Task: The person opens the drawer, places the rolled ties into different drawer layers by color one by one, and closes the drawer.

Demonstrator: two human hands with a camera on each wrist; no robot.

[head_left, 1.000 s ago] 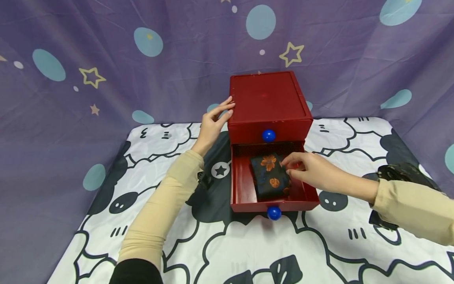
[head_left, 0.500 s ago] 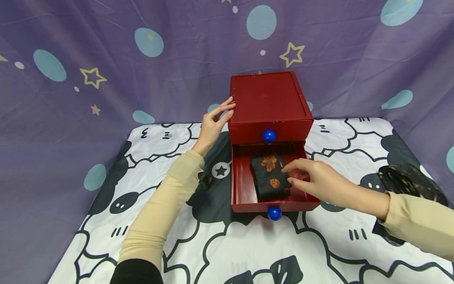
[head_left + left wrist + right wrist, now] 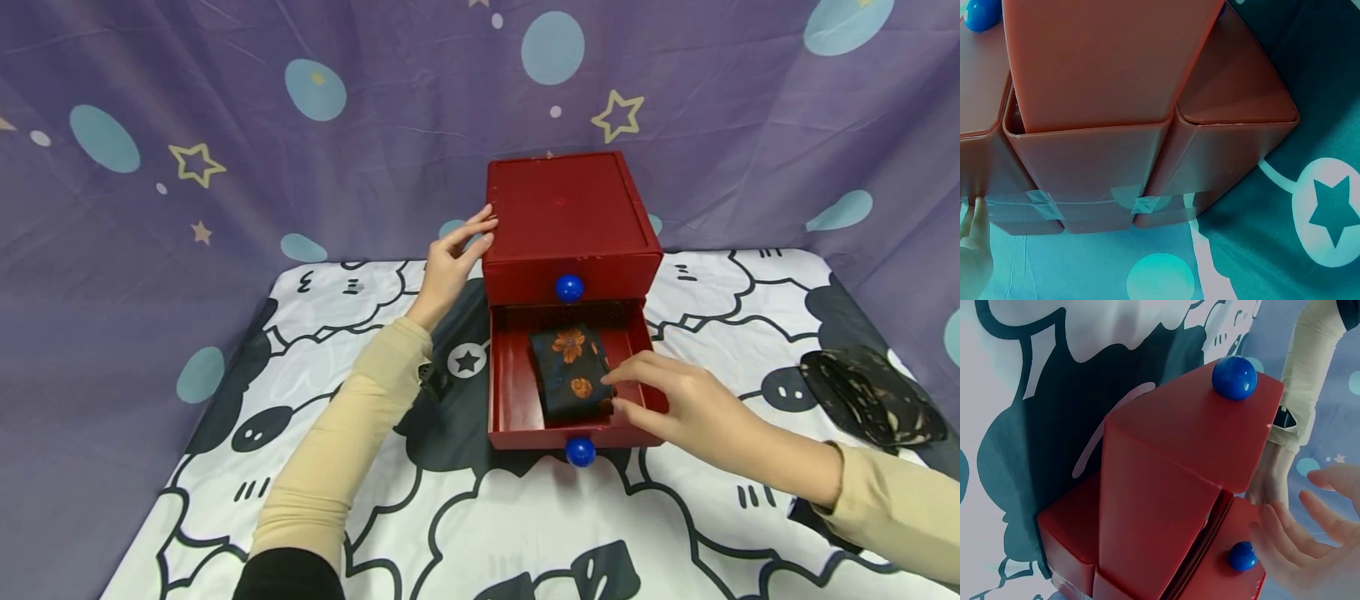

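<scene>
Apparently at the step of settling or picking up the folded flowered cloth point(image 3: 572, 375), lying inside the pulled-out lower drawer point(image 3: 513, 392) of the red cabinet point(image 3: 562, 204). Likely needing next either a pinch at the cloth's right edge or a withdrawal clear of the drawer. Reaching in from the side with the right hand point(image 3: 686, 404), thumb and fingers parted, gripping nothing (hard to tell whether brushing the cloth). Resting extended left hand point(image 3: 447, 262) fingertips against the cabinet's left side, without grasping, perhaps for steadying.
</scene>
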